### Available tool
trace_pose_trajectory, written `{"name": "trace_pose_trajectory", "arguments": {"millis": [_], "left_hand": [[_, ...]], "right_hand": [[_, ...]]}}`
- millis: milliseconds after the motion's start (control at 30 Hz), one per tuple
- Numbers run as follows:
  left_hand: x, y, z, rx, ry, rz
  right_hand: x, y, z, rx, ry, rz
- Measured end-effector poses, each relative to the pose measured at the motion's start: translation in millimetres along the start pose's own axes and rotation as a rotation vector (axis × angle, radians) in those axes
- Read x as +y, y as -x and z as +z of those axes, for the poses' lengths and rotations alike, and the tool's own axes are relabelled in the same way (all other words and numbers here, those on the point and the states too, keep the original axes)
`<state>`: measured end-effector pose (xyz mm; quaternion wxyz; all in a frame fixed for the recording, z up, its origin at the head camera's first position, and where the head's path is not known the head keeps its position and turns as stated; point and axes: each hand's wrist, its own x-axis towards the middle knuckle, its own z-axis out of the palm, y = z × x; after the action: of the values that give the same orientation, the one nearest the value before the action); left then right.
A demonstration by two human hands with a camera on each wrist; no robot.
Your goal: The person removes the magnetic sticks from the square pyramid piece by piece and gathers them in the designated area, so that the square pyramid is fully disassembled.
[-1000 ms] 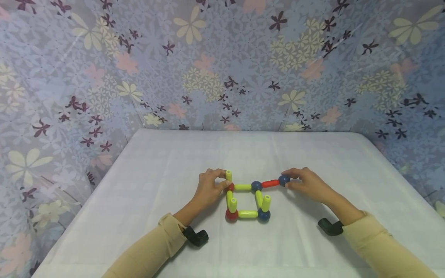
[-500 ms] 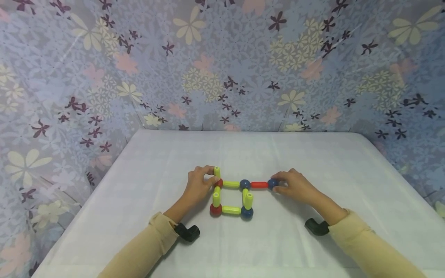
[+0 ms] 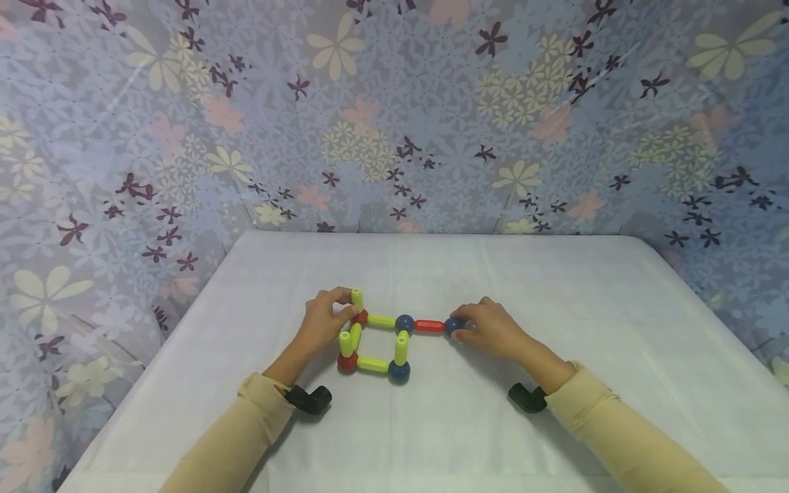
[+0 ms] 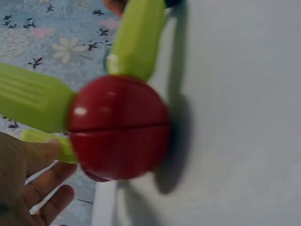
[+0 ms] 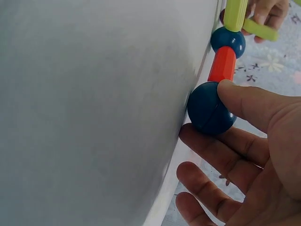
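My left sleeve [image 3: 249, 424], beige cloth folded into a cuff, ends above a curved black piece [image 3: 310, 400] at the wrist. My left hand [image 3: 322, 319] pinches an upright lime rod [image 3: 357, 298] between thumb and fingers, where it rises from the far red ball [image 3: 361, 318]. Nearer me sits the front red ball [image 3: 348, 362], glossy and round, a seam grooved about its middle; the left wrist view shows long grooves in the lime plastic. A second standing rod [image 3: 346, 344] tops this ball, and a flat-lying rod [image 3: 372, 365] joins it to the front blue ball [image 3: 399, 372], which carries a third standing rod [image 3: 401, 347]. Behind, the back rod [image 3: 381, 320] reaches to the far blue ball [image 3: 405, 324], closing a squarish frame on the white-covered table [image 3: 394, 438]. From there a faceted red rod [image 3: 429, 326] extends rightward to the end blue ball [image 3: 453, 327], shiny and seamed, which my right hand [image 3: 490, 330] grips between thumb and forefinger, the other fingers loosely bent. My right sleeve [image 3: 616, 424] is the same beige cloth.
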<state>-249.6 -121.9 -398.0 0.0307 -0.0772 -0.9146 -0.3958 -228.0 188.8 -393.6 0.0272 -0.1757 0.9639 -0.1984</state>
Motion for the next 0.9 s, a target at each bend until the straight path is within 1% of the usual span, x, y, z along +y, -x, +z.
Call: {"name": "trace_pose_trajectory", "arguments": {"millis": [67, 100, 200, 267, 333, 400, 467, 533, 567, 633, 767, 833, 900], "left_hand": [[5.0, 0.4, -5.3, 0.028, 0.017, 0.009], [9.0, 0.8, -8.0, 0.051, 0.026, 0.026], [29.1, 2.8, -15.2, 0.121, 0.08, 0.108], [46.2, 4.6, -15.9, 0.143, 0.123, 0.171], [63.4, 6.5, -12.2, 0.138, 0.162, 0.234], [78.8, 7.9, -4.7, 0.113, 0.19, 0.274], [90.2, 7.1, 5.3, 0.083, 0.208, 0.306], [97.7, 5.2, 16.2, 0.04, 0.206, 0.299], [99.9, 3.7, 21.7, 0.015, 0.199, 0.286], [100.2, -0.4, 33.1, -0.042, 0.168, 0.236], [92.2, -8.3, 52.4, -0.168, 0.061, 0.101], [87.1, -11.2, 58.7, -0.214, 0.008, 0.05], [83.0, -13.4, 63.0, -0.244, -0.023, 0.01]], "right_hand": [[-1, -1, 0, -0.001, 0.009, 0.001], [-1, -1, 0, 0.0, 0.014, -0.005], [-1, -2, -1, 0.0, 0.024, -0.005], [0, -2, -1, 0.0, 0.03, -0.006], [0, -2, -2, 0.0, 0.033, -0.006], [0, -1, -2, -0.004, 0.03, -0.011], [0, -1, -1, -0.008, 0.028, -0.017], [0, -1, -1, -0.013, 0.025, -0.016], [0, -1, 0, -0.014, 0.025, -0.016], [1, -1, 0, -0.016, 0.025, -0.015], [1, -1, 1, -0.009, 0.03, -0.031], [1, -1, 1, -0.002, 0.036, -0.039], [2, -1, 0, 0.005, 0.04, -0.048]]}}
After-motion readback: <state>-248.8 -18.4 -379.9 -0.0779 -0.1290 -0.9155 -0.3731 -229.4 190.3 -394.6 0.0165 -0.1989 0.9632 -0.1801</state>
